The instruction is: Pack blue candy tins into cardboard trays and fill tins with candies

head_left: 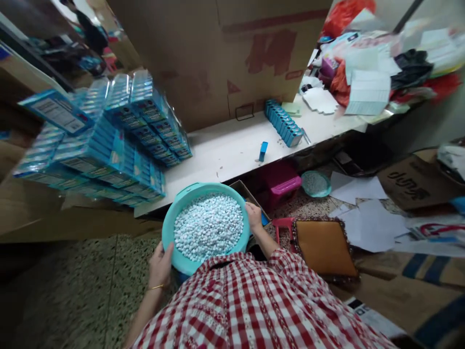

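Note:
A turquoise plastic basin is held close against my checked shirt, in front of the white table. Small pale pellet-like pieces fill much of it. My left hand grips the basin's left rim, thumb on top and the other fingers mostly hidden beneath. On the opposite side, my right hand is closed round the right rim. The basin looks roughly level.
Stacks of blue boxes stand at the table's left. A row of small blue boxes and one lone blue box sit on the white table. A pink stool and a cushioned seat are at right.

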The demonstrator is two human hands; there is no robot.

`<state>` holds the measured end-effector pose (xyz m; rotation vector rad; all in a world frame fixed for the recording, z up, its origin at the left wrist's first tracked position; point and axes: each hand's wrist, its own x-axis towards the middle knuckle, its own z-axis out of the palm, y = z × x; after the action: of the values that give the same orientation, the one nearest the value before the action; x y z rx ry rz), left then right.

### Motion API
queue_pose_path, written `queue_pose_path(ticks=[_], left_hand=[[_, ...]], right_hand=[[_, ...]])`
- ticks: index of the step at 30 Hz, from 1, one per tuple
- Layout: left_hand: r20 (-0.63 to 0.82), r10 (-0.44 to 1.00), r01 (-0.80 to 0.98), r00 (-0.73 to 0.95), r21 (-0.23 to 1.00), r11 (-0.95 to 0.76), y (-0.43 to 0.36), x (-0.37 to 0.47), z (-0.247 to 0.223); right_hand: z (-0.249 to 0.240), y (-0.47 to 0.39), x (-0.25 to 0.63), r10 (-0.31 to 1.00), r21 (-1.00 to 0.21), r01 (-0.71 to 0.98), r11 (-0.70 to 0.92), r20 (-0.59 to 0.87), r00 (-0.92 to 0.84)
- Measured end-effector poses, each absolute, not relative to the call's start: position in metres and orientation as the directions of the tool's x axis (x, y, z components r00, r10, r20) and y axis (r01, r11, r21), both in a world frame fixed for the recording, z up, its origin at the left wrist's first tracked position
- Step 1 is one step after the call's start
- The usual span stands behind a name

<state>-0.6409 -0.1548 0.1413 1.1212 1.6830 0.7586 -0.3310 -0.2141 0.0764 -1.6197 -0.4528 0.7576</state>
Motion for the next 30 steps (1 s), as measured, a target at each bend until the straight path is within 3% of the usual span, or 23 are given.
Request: queue_pose_path(ticks=[5,12,17,24,30], left_hand=[[-0.400,0.896,0.261,-0.193,0.859,0.440,-0.164,-0.562,0.167],[-0.443,0.873,0.182,-0.203,0.860,0.478,-0.179,-0.538,0.157],[-0.541,0.833,0.134,-0.118,0.822,0.553,-0.183,-0.530,0.158],[-0.531,0.845,0.169,0.065,0.840,0.515,-0.172,-0.513,0.171],[-0.531,0.842,0.135,0.094,0.845,0.518,-0.173,-0.493,0.164]], right_hand=[[0.100,-0.225,-0.260,0.709,-0.968,-0.124,-0.216,-0.243,0.662],[0.102,-0.232,-0.231,0.707,-0.960,-0.079,-0.270,-0.253,0.661],[0.105,-0.241,-0.226,0.651,-0.946,-0.024,-0.324,-0.241,0.720],[0.120,-0.270,-0.215,0.546,-0.928,-0.002,-0.374,-0.222,0.808],[0.129,-0.279,-0.191,0.545,-0.933,0.041,-0.358,-0.173,0.820]])
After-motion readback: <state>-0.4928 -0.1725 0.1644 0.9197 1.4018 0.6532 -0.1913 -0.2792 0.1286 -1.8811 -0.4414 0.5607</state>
